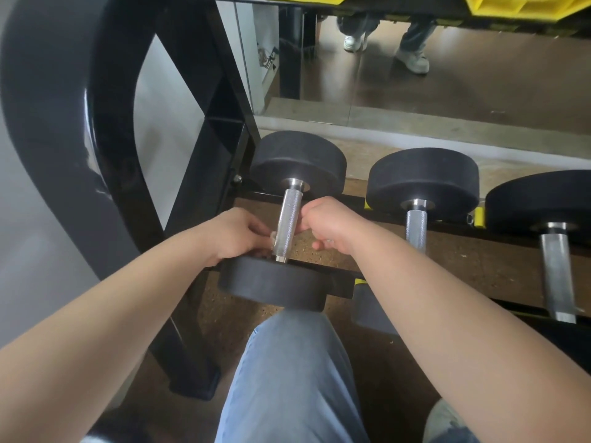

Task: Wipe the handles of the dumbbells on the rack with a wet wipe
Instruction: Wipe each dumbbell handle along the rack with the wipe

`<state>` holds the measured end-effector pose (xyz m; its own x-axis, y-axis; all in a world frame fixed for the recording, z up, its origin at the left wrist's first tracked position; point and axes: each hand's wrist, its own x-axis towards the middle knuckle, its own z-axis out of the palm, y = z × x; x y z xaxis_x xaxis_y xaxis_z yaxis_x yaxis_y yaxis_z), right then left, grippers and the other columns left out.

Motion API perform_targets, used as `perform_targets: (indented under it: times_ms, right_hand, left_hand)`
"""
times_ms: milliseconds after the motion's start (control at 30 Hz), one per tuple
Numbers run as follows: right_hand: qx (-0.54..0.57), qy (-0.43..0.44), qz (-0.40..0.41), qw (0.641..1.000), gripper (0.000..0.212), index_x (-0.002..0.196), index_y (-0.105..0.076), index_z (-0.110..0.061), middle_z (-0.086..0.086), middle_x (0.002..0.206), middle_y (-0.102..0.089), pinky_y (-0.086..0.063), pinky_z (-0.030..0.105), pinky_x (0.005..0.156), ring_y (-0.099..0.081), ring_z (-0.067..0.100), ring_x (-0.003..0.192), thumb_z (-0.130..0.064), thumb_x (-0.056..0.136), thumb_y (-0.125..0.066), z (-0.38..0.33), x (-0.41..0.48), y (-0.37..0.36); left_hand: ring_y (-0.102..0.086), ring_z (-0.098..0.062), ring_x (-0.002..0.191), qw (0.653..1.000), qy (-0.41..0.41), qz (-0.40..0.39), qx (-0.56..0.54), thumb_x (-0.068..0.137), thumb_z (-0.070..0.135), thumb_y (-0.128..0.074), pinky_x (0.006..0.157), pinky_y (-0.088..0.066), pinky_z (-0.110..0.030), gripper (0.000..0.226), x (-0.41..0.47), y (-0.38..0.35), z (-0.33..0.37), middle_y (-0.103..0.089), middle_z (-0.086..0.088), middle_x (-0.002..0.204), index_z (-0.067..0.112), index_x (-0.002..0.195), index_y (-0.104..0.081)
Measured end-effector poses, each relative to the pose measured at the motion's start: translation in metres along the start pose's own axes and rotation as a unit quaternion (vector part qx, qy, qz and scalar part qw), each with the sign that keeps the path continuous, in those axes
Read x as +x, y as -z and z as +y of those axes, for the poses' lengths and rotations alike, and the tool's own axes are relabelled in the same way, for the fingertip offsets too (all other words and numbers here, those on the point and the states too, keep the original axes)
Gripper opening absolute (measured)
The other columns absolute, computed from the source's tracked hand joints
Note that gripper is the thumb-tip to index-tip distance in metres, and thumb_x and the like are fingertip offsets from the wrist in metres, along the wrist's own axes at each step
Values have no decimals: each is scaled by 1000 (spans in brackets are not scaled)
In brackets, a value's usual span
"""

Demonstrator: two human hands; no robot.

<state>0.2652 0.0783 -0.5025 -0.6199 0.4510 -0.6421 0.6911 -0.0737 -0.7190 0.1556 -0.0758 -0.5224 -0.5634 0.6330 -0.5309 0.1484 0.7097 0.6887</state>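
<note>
The leftmost dumbbell point(297, 161) lies across the rack point(208, 148), and both hands work at the lower end of its knurled handle point(289, 219), just above the near head point(275, 282). The left hand point(233, 233) has its fingers curled and pinches a white scrap of the wet wipe point(272, 238) against the left side of the handle. The right hand point(329, 223) is curled tight on the right side, with another bit of white showing under its fingers (probably the wipe's other end, though the stretch between the two is hidden behind the steel).

If the wipe does loop round the handle, the step is best done by keeping both ends taut and drawing them alternately, so the cloth drags round the whole circumference, underside included. Working upward toward the far head covers the bare knurling above the hands, which looks untouched. Firm tension matters, since knurling holds grime in its grooves, but a thin wipe may snag and tear on it. The second handle point(415, 228) and third handle point(556, 270) wait to the right.
</note>
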Motion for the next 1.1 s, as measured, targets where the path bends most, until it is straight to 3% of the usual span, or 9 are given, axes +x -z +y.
perform_targets:
  times_ms: [167, 300, 433, 533, 633, 733, 867, 1033, 1100]
  right_hand:
    - [-4, -12, -2, 1000, 28, 120, -68, -10, 7, 110, -70, -46, 24, 51, -58, 21, 85, -2, 95, -58, 0, 3, -1]
    - [-15, 0, -7, 1000, 31, 124, -67, -13, 8, 117, -66, -48, 24, 55, -57, 22, 90, -3, 95, -61, 0, 2, -1]
    - [-13, -6, -6, 1000, 33, 127, -65, -12, 6, 112, -66, -48, 24, 57, -55, 20, 84, -3, 96, -60, 0, 4, 0]
    - [-4, -10, -1, 1000, 27, 120, -66, -11, 8, 112, -66, -46, 24, 53, -51, 19, 74, -3, 96, -58, 0, 6, -1]
    - [33, -16, 30, 999, 21, 113, -68, -13, 2, 98, -69, -46, 23, 49, -54, 17, 72, -11, 98, -54, 1, 8, 1]
    - [56, 6, 57, 997, 21, 113, -67, -17, 4, 111, -67, -52, 25, 55, -60, 19, 80, -13, 100, -52, 3, 14, 5]
    - [72, 5, 68, 995, 32, 130, -63, -22, 7, 123, -62, -59, 27, 62, -64, 22, 90, -14, 102, -48, 4, 15, 7]
    - [94, 2, 37, 995, 31, 124, -65, -20, 9, 124, -60, -56, 27, 60, -59, 22, 85, -8, 103, -46, 3, 10, 8]
    - [97, 1, 43, 994, 33, 132, -63, -18, 8, 123, -61, -56, 27, 60, -60, 23, 90, -10, 103, -48, 3, 9, 12]
  left_hand:
    - [-76, -36, 93, 998, 18, 36, 41, 78, -1, -78, 93, -60, -49, 15, 14, -7, 8, -78, -17, 85, 13, 76, -79]
    - [-74, -23, 77, 999, -1, 15, 50, 84, 5, -78, 79, -60, -30, 13, 18, -7, 7, -77, -7, 79, 18, 81, -80]
    - [-75, -19, 83, 986, -2, -76, 150, 83, 18, -82, 81, -60, -32, 7, 17, 8, -1, -79, 0, 83, 25, 80, -83]
    - [-76, -23, 89, 997, 10, -61, -37, 90, 1, -74, 88, -62, -32, 11, 32, -2, -1, -78, -18, 100, 6, 98, -79]
    - [-73, -32, 109, 974, -33, 7, -225, 99, 2, -65, 102, -56, -42, 21, 54, -14, 2, -74, -24, 115, -6, 117, -70]
    - [-73, -29, 109, 973, -45, -27, -227, 99, 6, -64, 100, -57, -38, 21, 56, -6, 0, -74, -21, 117, -3, 117, -71]
    - [-76, -18, 86, 981, 35, -182, -59, 94, 0, -68, 75, -62, -25, 18, 39, 5, -9, -77, -18, 105, 0, 111, -74]
    - [-76, -11, 80, 934, -34, -23, -356, 101, -1, -55, 70, -60, -18, 18, 60, 2, 11, -72, -16, 105, -6, 115, -66]
    - [-76, -13, 83, 944, -46, 13, -326, 101, 2, -58, 71, -60, -18, 17, 62, 2, 16, -73, -16, 102, -5, 114, -67]
